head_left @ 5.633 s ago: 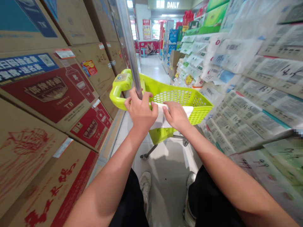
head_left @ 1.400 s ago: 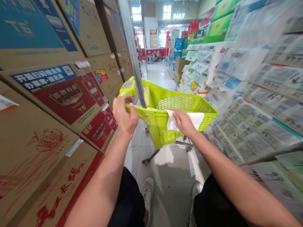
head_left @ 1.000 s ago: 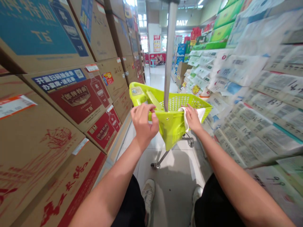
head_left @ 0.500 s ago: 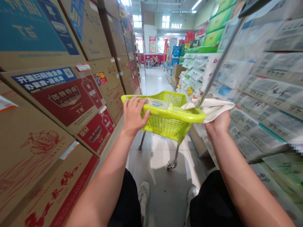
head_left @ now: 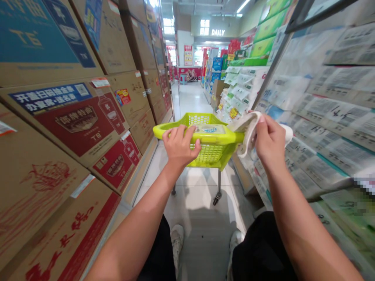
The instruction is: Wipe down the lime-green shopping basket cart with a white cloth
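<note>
A lime-green basket cart (head_left: 205, 156) on thin metal legs stands in front of me. My left hand (head_left: 180, 146) rests on its near rim, fingers curled over the top and thumb on the near side. At the rim's right end, my right hand (head_left: 271, 136) pinches a white cloth (head_left: 249, 130) between thumb and fingers. The cloth hangs over the right corner of the rim, and part of it sticks out to the right behind the hand. A clear label plate lies on the rim between the hands.
Stacked cardboard boxes (head_left: 79, 128) line the left side. Packs of tissue (head_left: 331, 117) fill the right. A metal pole (head_left: 272, 70) with a dark frame leans up at the right. Tiled floor (head_left: 190, 97) runs ahead between displays.
The cart has turned slightly. My left hand has shifted right with the rim. My right hand has risen and gathered the cloth, which lay flatter before. The pole appears farther right.
</note>
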`<action>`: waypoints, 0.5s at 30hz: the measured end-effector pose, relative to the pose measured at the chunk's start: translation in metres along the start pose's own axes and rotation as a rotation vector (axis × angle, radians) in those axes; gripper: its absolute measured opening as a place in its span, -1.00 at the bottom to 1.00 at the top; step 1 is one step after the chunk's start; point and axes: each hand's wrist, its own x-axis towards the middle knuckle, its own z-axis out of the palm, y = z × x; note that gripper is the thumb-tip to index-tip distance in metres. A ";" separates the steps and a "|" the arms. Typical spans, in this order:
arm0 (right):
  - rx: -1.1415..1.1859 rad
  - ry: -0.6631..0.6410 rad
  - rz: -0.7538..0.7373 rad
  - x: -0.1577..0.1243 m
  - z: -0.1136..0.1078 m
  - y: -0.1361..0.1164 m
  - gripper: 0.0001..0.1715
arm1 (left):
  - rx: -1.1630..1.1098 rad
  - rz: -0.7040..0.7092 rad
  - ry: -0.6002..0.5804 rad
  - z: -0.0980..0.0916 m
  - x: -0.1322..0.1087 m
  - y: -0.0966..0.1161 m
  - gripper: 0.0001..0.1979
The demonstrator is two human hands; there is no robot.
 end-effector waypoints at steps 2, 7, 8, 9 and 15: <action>-0.244 -0.156 -0.097 0.002 -0.006 0.007 -0.36 | 0.014 0.006 0.007 -0.002 -0.001 0.000 -0.54; -0.689 -0.377 -0.191 0.001 -0.009 0.012 -0.37 | 0.020 -0.006 0.005 -0.008 -0.001 0.002 -0.56; -0.731 -0.392 -0.215 0.000 -0.006 0.008 -0.38 | 0.018 -0.014 0.007 -0.009 -0.001 0.004 -0.56; -0.767 -0.404 -0.237 -0.002 -0.001 0.003 -0.38 | 0.014 -0.020 0.008 -0.011 -0.001 0.006 -0.56; -0.924 -0.348 -0.107 -0.010 0.021 -0.027 -0.30 | 0.043 0.056 -0.047 -0.021 -0.003 0.012 -0.52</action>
